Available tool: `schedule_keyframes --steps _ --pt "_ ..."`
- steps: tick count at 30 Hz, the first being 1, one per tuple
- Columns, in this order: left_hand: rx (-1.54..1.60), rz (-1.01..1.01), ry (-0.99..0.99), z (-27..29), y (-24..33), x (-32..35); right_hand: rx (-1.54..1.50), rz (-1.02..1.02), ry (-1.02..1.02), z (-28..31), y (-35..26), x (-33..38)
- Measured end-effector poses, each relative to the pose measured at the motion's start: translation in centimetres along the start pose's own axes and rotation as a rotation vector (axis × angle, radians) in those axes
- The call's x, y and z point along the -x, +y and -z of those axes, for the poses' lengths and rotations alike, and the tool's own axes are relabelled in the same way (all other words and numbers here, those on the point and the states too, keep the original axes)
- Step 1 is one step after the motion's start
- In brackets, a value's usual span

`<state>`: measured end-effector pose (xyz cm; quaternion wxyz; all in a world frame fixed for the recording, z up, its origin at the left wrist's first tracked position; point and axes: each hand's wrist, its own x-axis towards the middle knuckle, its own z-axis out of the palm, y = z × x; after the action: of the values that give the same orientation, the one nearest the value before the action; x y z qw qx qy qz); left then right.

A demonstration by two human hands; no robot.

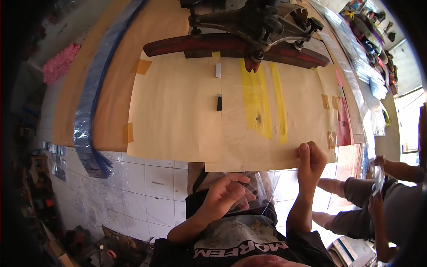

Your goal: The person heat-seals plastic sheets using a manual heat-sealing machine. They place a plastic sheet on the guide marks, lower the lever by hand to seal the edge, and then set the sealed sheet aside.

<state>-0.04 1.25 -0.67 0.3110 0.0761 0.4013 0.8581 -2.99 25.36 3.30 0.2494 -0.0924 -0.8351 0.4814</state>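
My left hand [227,196] hovers over my lap, in front of the table's near edge. Its fingers are loosely bent and apart. Beside its fingertips a clear plastic sheet [262,189] shows over my legs; whether they touch it I cannot tell. My right hand [311,158] is closed, thumb pressed against the curled fingers, above the near right part of a tan paper sheet [178,129]. What it pinches, if anything, is hidden. Yellow tape strips [258,107], a small black piece [219,103] and a small white piece [218,70] are on the paper.
A dark metal press with a long red bar [200,46] spans the paper's far side. Long blue-tinted plastic strips [84,111] hang over the table's left. Clear plastic bundles [373,82] lie at the far right. Another person [396,200] stands at right, holding clear plastic.
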Motion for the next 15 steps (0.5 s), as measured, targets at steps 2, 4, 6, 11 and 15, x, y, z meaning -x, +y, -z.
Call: schedule_keyframes --steps 2,4,6,11,15 --pt "-0.005 0.003 0.010 -0.05 0.04 0.05 0.026 0.036 0.003 0.01 0.09 0.27" --pt "-0.008 0.004 0.019 -0.19 0.01 0.02 0.029 0.043 0.004 -0.05 0.11 0.36" --pt "-0.038 -0.010 0.067 -0.50 -0.02 -0.04 0.031 0.051 0.004 -0.10 0.01 0.37" --pt "-0.053 -0.028 0.058 -0.50 -0.18 -0.13 0.038 0.064 0.012 0.00 -0.26 0.32" --pt "-0.041 -0.038 0.045 -0.33 -0.41 -0.04 0.033 0.070 0.015 0.16 -0.52 0.55"
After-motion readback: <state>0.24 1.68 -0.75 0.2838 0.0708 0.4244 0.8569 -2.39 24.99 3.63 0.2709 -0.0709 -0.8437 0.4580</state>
